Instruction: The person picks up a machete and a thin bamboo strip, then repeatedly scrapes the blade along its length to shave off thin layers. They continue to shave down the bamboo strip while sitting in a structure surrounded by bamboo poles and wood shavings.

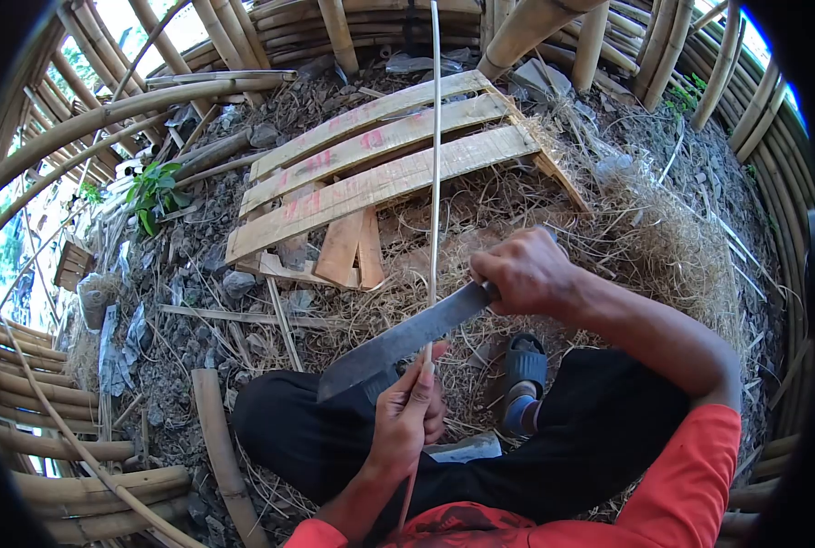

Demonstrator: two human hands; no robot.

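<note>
My right hand (528,272) is closed round the handle of a large knife (403,336), whose wide dark blade points down and to the left. A long thin bamboo strip (436,173) stands nearly upright in view, and the blade crosses it just above my left hand (409,416). The fingers of that hand are wrapped round the strip, with the thumb lying along it. Below the hand the strip's lower end runs toward my red shirt.
A slatted wooden pallet (380,169) lies ahead among curly shavings (654,228). Bamboo poles (215,447) lie at the left, and a bamboo wall (782,201) curves round. My sandalled foot (524,374) rests below the knife hand.
</note>
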